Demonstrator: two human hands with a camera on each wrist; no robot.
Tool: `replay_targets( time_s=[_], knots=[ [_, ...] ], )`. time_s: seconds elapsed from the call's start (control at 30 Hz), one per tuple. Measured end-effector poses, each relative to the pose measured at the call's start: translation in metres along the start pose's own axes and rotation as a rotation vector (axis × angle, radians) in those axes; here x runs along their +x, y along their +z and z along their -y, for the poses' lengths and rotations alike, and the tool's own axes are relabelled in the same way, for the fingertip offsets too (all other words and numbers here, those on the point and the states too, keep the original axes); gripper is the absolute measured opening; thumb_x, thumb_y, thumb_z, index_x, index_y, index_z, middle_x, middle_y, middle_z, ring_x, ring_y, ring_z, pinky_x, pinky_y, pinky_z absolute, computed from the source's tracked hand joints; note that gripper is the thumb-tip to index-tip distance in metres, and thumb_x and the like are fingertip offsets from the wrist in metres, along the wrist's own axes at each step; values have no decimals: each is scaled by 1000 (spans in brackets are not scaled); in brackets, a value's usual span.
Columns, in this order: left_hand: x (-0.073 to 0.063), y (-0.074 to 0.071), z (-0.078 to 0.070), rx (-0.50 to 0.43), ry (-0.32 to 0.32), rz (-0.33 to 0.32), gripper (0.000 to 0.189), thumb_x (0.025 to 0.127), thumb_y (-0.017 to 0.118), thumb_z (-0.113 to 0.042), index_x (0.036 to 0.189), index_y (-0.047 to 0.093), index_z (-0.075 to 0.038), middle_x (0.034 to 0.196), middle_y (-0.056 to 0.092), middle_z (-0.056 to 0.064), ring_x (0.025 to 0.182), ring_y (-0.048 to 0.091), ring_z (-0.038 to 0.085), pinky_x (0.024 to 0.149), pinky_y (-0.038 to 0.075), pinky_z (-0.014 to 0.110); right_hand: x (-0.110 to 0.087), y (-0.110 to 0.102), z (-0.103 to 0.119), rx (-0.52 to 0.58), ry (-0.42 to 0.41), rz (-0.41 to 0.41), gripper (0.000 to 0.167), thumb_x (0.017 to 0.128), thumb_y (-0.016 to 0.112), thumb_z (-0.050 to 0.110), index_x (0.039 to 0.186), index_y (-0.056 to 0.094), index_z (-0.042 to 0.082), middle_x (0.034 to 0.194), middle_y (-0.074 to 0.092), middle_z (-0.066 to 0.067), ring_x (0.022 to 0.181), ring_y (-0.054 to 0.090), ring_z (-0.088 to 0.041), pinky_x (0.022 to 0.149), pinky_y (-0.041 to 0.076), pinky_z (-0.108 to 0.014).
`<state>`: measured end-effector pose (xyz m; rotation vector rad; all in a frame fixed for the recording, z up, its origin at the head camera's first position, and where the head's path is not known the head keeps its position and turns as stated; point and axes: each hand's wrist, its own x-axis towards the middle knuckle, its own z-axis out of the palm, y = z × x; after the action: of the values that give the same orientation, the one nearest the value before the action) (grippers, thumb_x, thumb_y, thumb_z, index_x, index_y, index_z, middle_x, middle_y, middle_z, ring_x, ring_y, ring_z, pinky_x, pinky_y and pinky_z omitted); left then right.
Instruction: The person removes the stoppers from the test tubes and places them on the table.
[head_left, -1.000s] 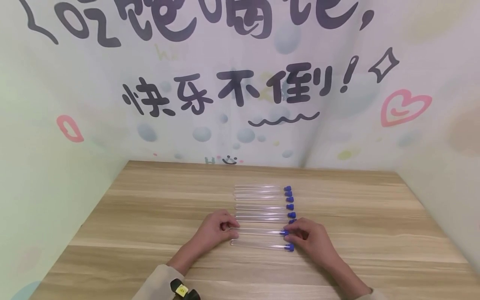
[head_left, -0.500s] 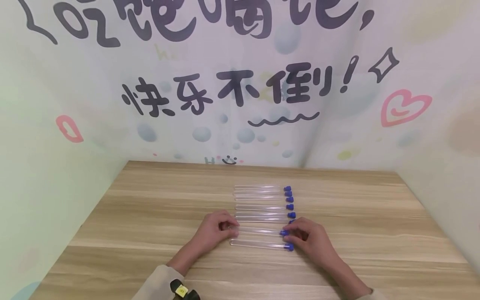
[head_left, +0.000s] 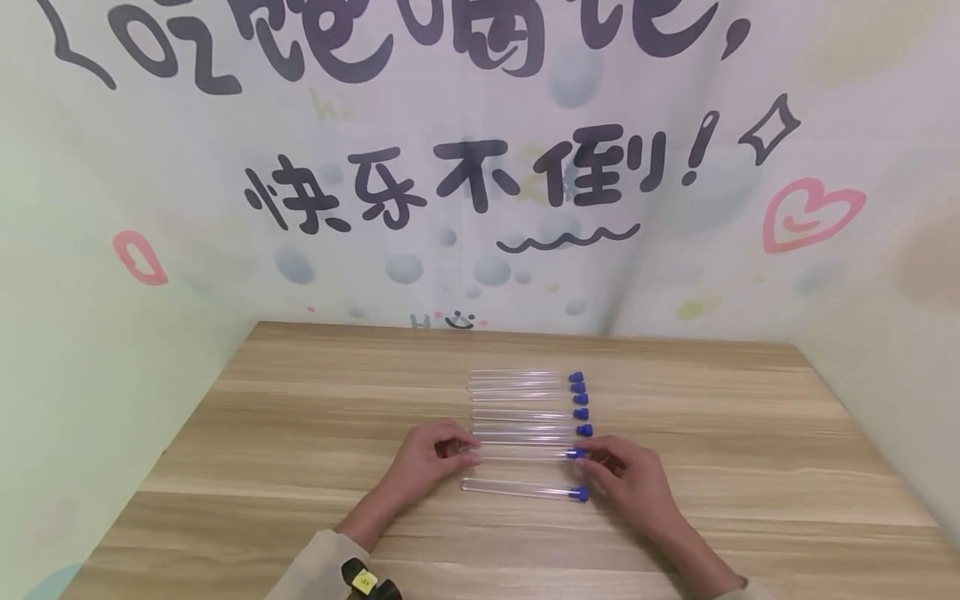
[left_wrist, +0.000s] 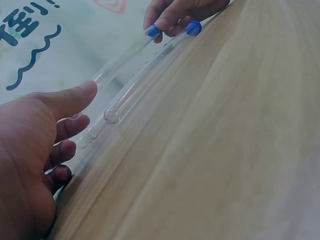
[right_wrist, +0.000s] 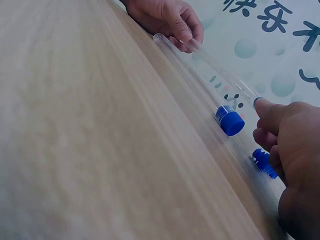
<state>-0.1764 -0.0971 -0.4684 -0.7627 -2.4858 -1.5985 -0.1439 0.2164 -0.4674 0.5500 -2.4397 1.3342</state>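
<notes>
My left hand [head_left: 431, 454] pinches the rounded end of a clear test tube [head_left: 525, 455] between thumb and fingers. At the tube's other end, my right hand [head_left: 630, 479] pinches its blue cap [head_left: 576, 453]. Both wrist views show this tube raised off the table, with its cap [left_wrist: 153, 31] mostly covered by the right fingers in the right wrist view. Nearer the person lies a second capped tube [head_left: 517, 487], its blue cap [right_wrist: 231, 121] seated on the mouth. Beyond the hands, several uncapped tubes [head_left: 517, 415] lie side by side.
Several loose blue caps [head_left: 581, 414] lie in a column just right of the uncapped tubes' mouths. One loose cap [right_wrist: 263, 163] is close beneath the right hand. The wooden table [head_left: 300, 400] ends at a printed backdrop [head_left: 450, 275].
Both hands have shifted the held tube slightly away from the person, widening the gap to the nearer capped tube. The tubes and caps on the table look unmoved.
</notes>
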Motion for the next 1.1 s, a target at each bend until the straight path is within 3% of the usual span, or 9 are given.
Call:
replay_targets(
  time_s=[0.23, 0.4, 0.63, 0.87, 1.1],
  knots=[
    [-2, 0, -4, -30, -75, 3, 17, 80, 78, -22, 96, 75, -17, 81, 65, -9, 65, 52, 7, 57, 44, 22, 1, 1, 6, 41, 48, -22, 27, 78, 75, -1, 103, 71, 9, 89, 70, 3, 76, 67, -15, 66, 54, -25],
    [-2, 0, -7, -37, -66, -33, 17, 79, 79, -22, 93, 75, -13, 80, 66, -9, 64, 52, 7, 56, 44, 22, 2, 3, 8, 25, 49, -53, 29, 75, 74, -9, 100, 70, 3, 87, 71, -3, 76, 68, -20, 69, 54, -27],
    [-4, -2, -10, -73, -10, -30, 16, 79, 80, -21, 90, 75, -12, 74, 64, -10, 60, 48, 6, 52, 41, 21, 2, 0, 13, 11, 63, -74, 24, 76, 78, 3, 99, 72, 9, 90, 71, 4, 80, 68, -10, 72, 53, -23],
    [-5, -2, -11, -102, -58, 9, 12, 78, 81, -25, 86, 75, -17, 71, 63, -9, 59, 47, 6, 52, 38, 19, 1, -1, 11, 12, 45, -87, 20, 79, 77, 10, 98, 72, 12, 88, 71, 5, 79, 68, -10, 71, 53, -22],
    [-4, -2, -10, -102, -60, 8, 17, 80, 79, -24, 90, 75, -11, 75, 65, -8, 62, 50, 7, 54, 42, 20, 1, -2, 10, 48, 87, -50, 22, 78, 77, 6, 100, 72, 8, 90, 71, 3, 81, 67, -12, 72, 52, -21]
  ],
)
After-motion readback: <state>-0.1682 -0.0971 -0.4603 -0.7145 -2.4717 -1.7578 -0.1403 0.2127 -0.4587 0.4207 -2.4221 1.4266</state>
